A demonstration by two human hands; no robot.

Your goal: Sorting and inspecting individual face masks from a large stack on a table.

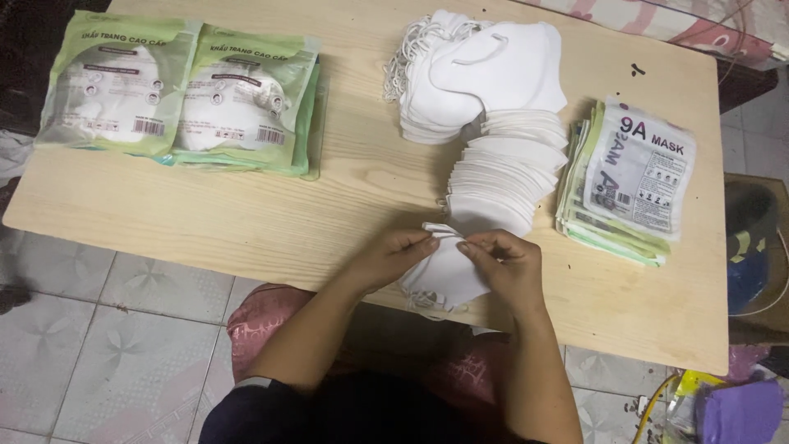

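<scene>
My left hand (390, 255) and my right hand (505, 263) both pinch the top edge of a small bundle of white face masks (444, 275) at the near edge of the wooden table (271, 222). Just beyond my hands a long fanned stack of white masks (501, 164) runs away from me. It ends in a taller pile of white masks (468, 74) with ear loops hanging off its left side.
Two stacks of filled green-and-clear mask packets (181, 99) lie at the table's far left. A pile of flat empty packets (629, 177) sits at the right. A dark bin (752, 247) stands right of the table, purple cloth (740, 411) on the tiled floor.
</scene>
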